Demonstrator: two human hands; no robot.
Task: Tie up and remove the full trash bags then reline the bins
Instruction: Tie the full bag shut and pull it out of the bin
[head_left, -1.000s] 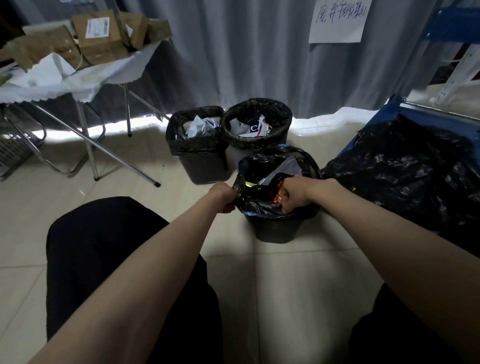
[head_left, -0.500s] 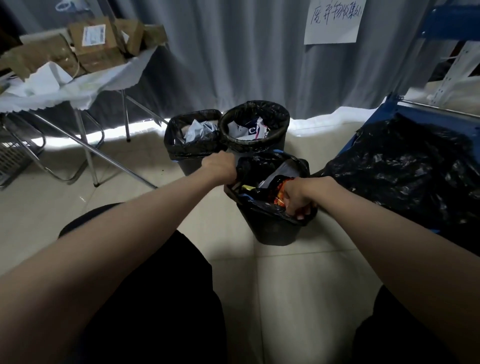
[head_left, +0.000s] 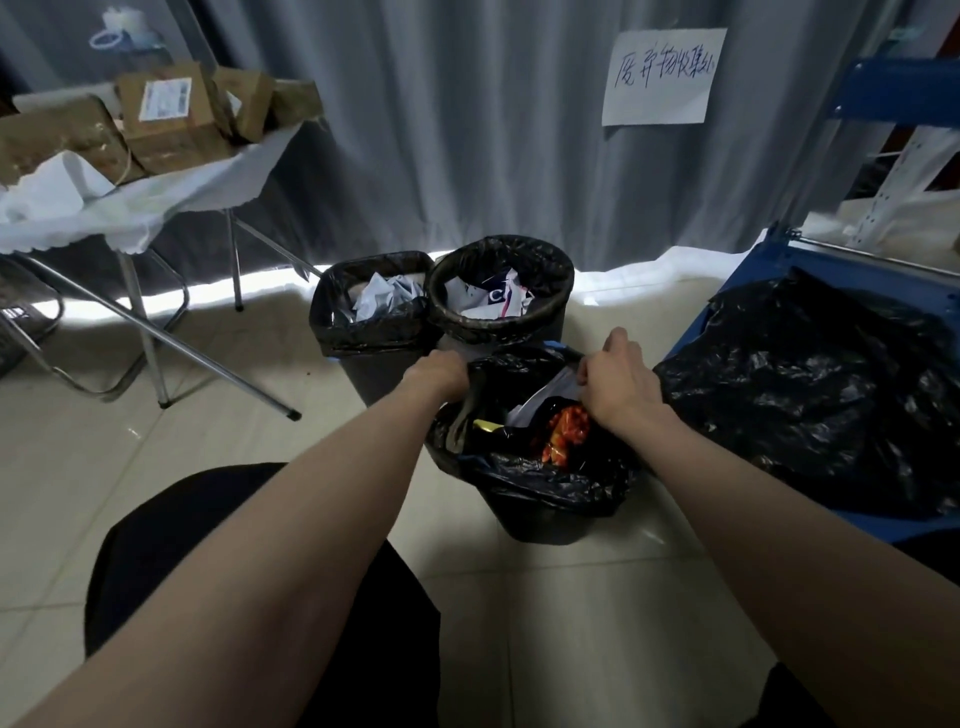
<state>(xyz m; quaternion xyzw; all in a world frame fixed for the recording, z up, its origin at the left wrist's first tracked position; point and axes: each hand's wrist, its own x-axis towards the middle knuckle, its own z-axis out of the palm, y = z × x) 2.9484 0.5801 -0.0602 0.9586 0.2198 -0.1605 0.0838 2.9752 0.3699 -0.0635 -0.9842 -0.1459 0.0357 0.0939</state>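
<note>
Right now everything turns on the nearest bin (head_left: 540, 514), the closest of three black bins standing on the tiled floor, and on the black bag (head_left: 545, 478) that lines it. To the far left of that bin stands a folding table (head_left: 171, 202) draped in white and piled with cardboard boxes (head_left: 166, 114). Just behind and to the left of the nearest bin sits a square bin (head_left: 374, 332) with crumpled paper in it, and just behind the nearest bin a round bin (head_left: 501, 291), both still lined and full. The left hand (head_left: 439, 371) is at the nearest bin's left rim, fingers curled tight round a bunch of bag edge, forearm reaching straight and low from the body. Between the two hands the bag's mouth lies open, showing a red wrapper (head_left: 566, 439) and white paper inside. The right hand (head_left: 618, 384) is at the far right side of the rim, fingers bent down and pinching bag film, thumb lifted, wrist slightly higher than the left. Both hands are about equally near, one on each side, so the mouth's long axis runs left to right between them; the next move, as I judge it, is to draw the two held edges together over the middle for tying. To the right of the nearest bin a heap of black bags (head_left: 810, 389) lies on a blue cart (head_left: 753, 260).
</note>
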